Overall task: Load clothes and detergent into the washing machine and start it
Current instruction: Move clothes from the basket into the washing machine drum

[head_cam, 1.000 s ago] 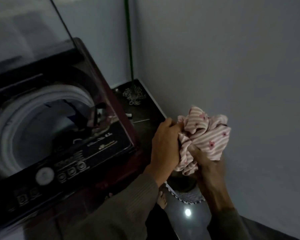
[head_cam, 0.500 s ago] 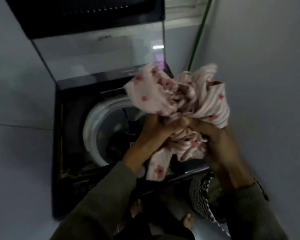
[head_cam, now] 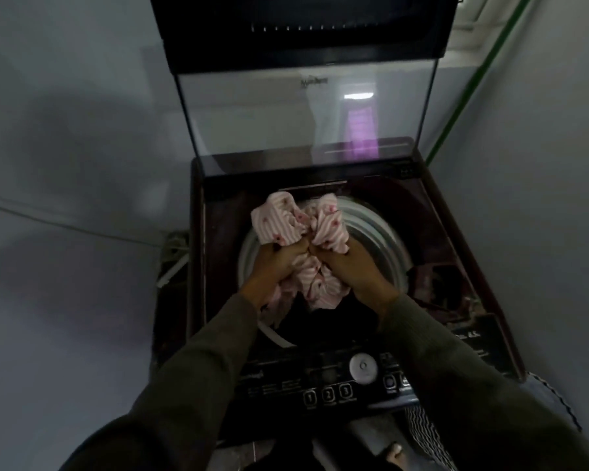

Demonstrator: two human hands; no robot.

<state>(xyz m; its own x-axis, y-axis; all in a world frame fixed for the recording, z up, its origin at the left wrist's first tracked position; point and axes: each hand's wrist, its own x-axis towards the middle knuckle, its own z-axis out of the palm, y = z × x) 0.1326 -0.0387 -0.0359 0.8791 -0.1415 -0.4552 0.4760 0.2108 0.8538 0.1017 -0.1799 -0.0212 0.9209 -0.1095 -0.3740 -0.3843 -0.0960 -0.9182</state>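
Note:
A top-loading washing machine (head_cam: 449, 239) stands below me with its glass lid (head_cam: 303, 113) raised upright. A bunched pink striped garment with small red flowers (head_cam: 283, 222) hangs over the white-rimmed drum opening (head_cam: 378, 232). My left hand (head_cam: 272, 263) grips its left side and my right hand (head_cam: 351, 266) grips its right side, knuckles nearly touching. Loose ends of the cloth dangle between my wrists into the dark drum. Whether other clothes lie inside is too dark to tell.
The control panel (head_cam: 323, 382) with a round silver dial (head_cam: 363, 367) and numbered buttons runs along the near edge. Grey walls close in on both sides. A green pole (head_cam: 470, 83) leans at the back right. A patterned basket (head_cam: 425, 433) sits on the floor at lower right.
Both hands carried the pink garment from beside the right wall, up over the machine, and down to the drum opening. My view turned to face the machine squarely.

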